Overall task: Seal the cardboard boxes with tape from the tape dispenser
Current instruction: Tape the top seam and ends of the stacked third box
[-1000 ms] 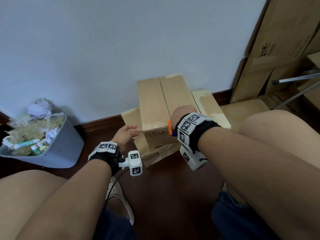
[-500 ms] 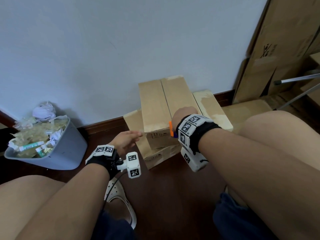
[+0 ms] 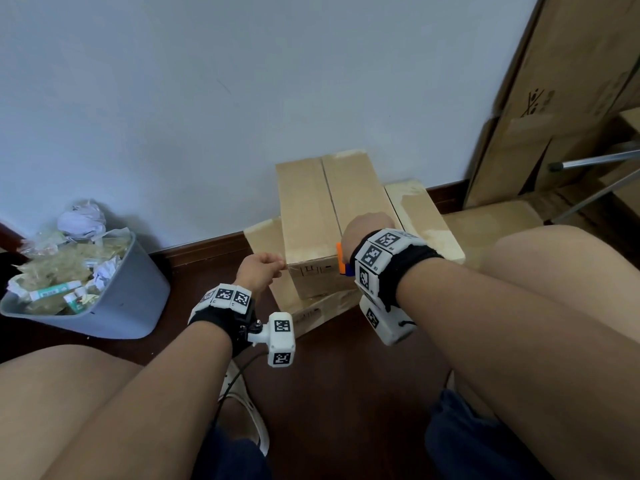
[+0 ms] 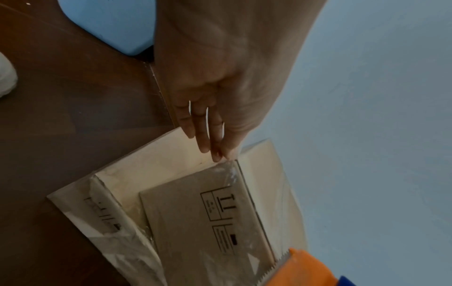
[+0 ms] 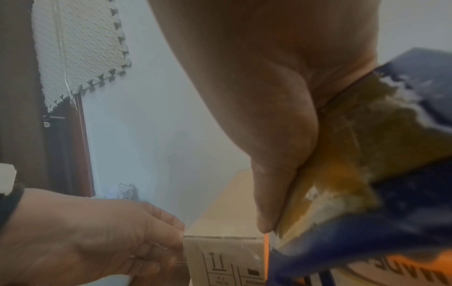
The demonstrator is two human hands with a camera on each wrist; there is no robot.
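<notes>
Left hand (image 3: pixel 258 271) is now closing up against the near left corner of the upper cardboard box (image 3: pixel 311 216), where half a second ago its fingers were spread and reaching. Fingertips (image 4: pixel 216 154) are lying nearly straight on the clear tape (image 4: pixel 228 170) wrapped over that corner, pressing it down rather than gripping.

Right hand (image 3: pixel 367 226) is staying put at the near right edge of the same box, wrapped round the tape dispenser (image 3: pixel 342 259); its serrated blade (image 4: pixel 277 268) is sitting against the box's near end face.

Upper box is resting across a lower cardboard box (image 3: pixel 318 315) on the floor (image 3: pixel 346 393) by the wall.

Judgement: a strip is being run across the near end, left hand anchoring it, so pulling taut and cutting look next. Top seam (image 3: pixel 334 202) seems still untaped, though glare makes that uncertain.
</notes>
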